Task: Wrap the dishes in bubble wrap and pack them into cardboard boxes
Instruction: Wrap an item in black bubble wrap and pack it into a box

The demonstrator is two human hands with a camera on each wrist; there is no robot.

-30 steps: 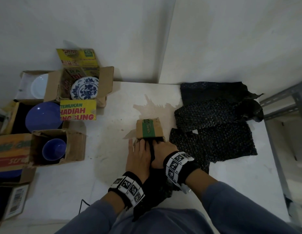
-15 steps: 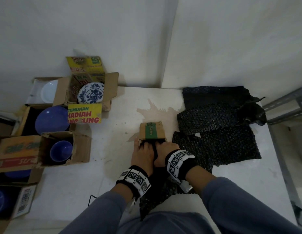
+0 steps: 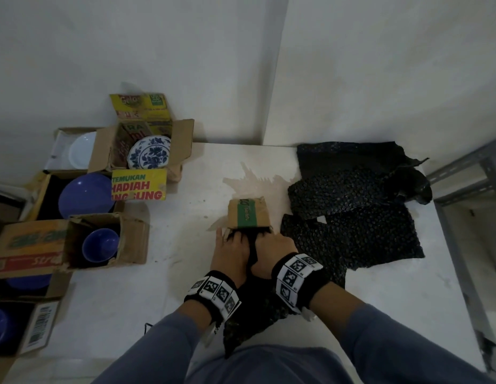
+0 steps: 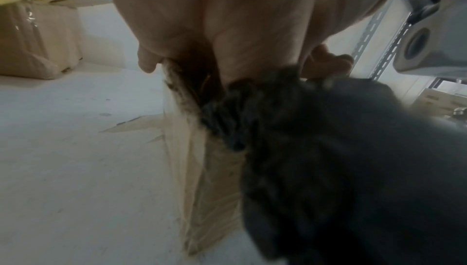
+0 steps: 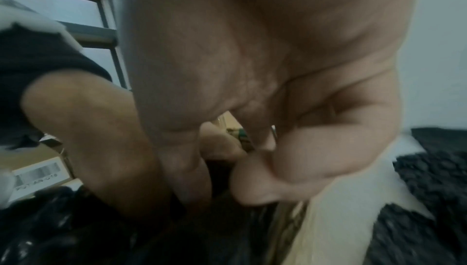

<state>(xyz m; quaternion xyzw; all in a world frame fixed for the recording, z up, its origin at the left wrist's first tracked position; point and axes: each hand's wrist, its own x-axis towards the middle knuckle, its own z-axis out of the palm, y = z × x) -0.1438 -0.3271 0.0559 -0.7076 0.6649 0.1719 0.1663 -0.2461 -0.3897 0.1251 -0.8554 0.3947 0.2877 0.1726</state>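
Note:
A small cardboard box (image 3: 248, 213) with a green stripe lies on its side on the white table (image 3: 125, 300), its mouth towards me. A bundle of black bubble wrap (image 3: 252, 320) is stuffed partway into it, and its tail trails back between my wrists. My left hand (image 3: 235, 239) presses the wrap at the mouth, fingers reaching inside and thumb along the outer left wall. My right hand (image 3: 269, 239) curls its fingers on the wrap at the right of the mouth. In the left wrist view, the box wall (image 4: 202, 189) and wrap (image 4: 328, 169) fill the frame. The wrapped dish is hidden.
Loose black bubble wrap sheets (image 3: 352, 217) lie to the right of the box. At the left stand open cartons holding a blue-patterned plate (image 3: 149, 152), a white plate (image 3: 82, 151), a purple plate (image 3: 84, 195) and a purple bowl (image 3: 100, 245). A metal shelf frame (image 3: 462, 173) borders the table's right edge.
Both hands have slid a little forward towards the box mouth, pushing the black wrap deeper in. The box has barely shifted.

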